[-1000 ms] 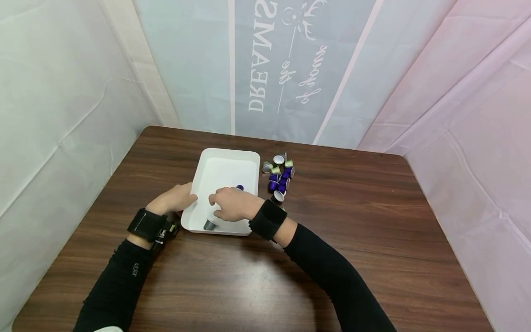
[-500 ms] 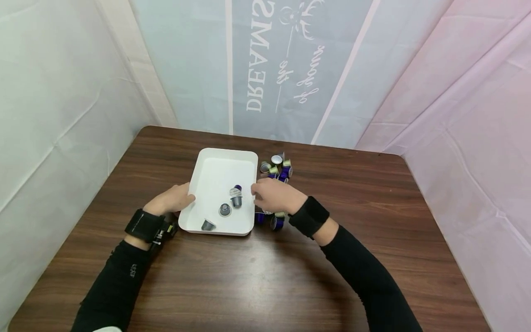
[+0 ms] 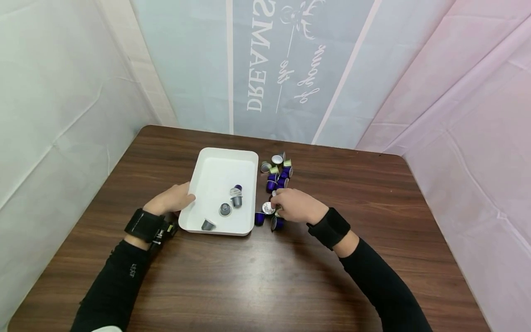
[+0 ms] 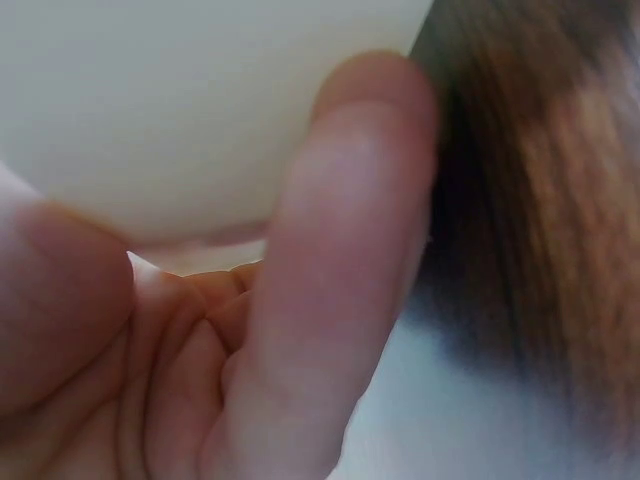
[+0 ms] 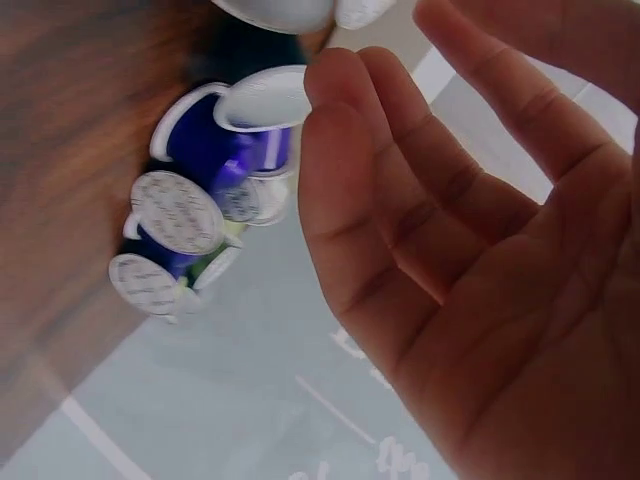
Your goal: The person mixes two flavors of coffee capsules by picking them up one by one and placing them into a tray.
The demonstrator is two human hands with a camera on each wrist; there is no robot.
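Observation:
My left hand (image 3: 174,199) grips the left rim of a white tray (image 3: 226,161), with the thumb over the edge; in the left wrist view a finger (image 4: 325,270) lies against the tray wall (image 4: 180,120). Several coffee capsules lie in the tray, among them a grey one (image 3: 208,225) on its side and a grey one (image 3: 225,210) with its base up. My right hand (image 3: 299,205) reaches down into the pile of capsules right of the tray, fingertips beside a white-lidded capsule (image 3: 268,208). In the right wrist view its fingers (image 5: 335,190) are loosely bent near a white lid (image 5: 265,100).
The pile runs along the tray's right side, with blue capsules (image 3: 271,183), a green one (image 3: 274,170) and a white-lidded one (image 3: 277,159) at the far end. A blue capsule (image 3: 259,218) stands close to the tray's edge. All sit on a brown wooden table (image 3: 373,207).
My right hand has moved from over the tray to the right, down to the capsule pile, uncovering the capsules in the tray. My left hand stays on the rim.

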